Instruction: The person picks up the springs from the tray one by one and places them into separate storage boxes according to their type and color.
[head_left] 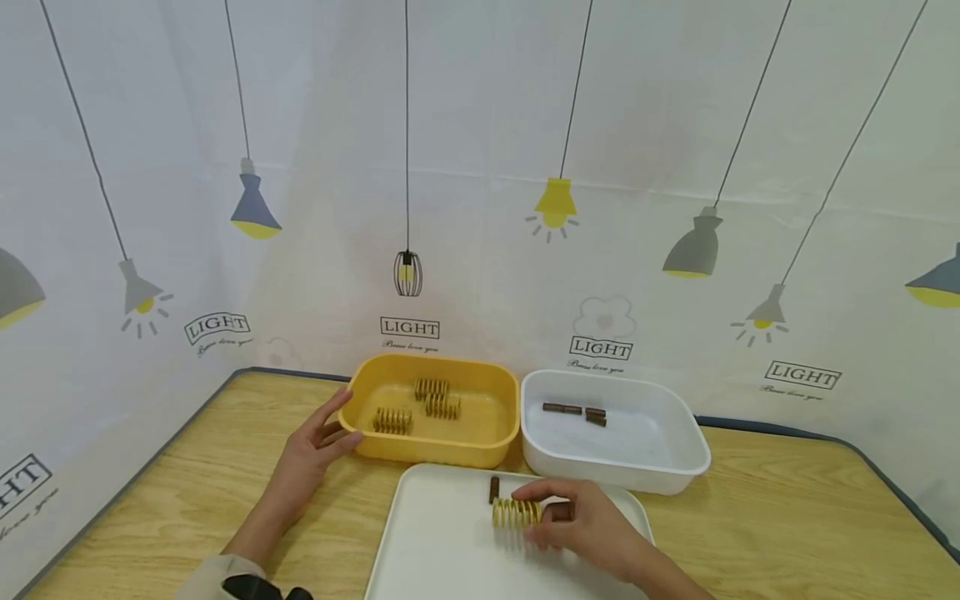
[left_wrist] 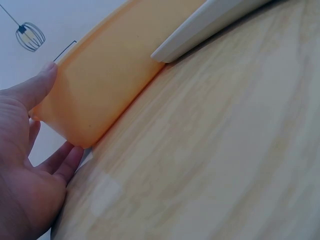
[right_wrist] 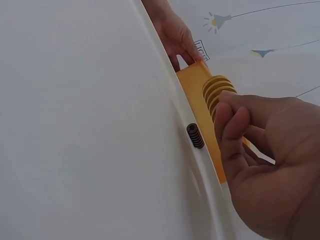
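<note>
My right hand (head_left: 588,525) pinches a large yellow coil spring (head_left: 514,513) between thumb and fingers, over the white tray (head_left: 435,542). In the right wrist view the coils of the spring (right_wrist: 218,89) stick out past the fingertips. A small dark brown spring (head_left: 494,490) lies on the tray near its far edge, close to the held one. With thumb and fingers spread around its left end, my left hand (head_left: 309,454) grips the yellow bin (head_left: 435,455). Three yellow springs (head_left: 393,421) lie inside that bin.
Right of the yellow bin stands a white bin (head_left: 607,475) with several small brown springs (head_left: 562,408) in it. Both bins sit behind the tray on a wood-grain table (head_left: 787,508). A white curtain (head_left: 480,208) printed with lamps closes off the back and sides.
</note>
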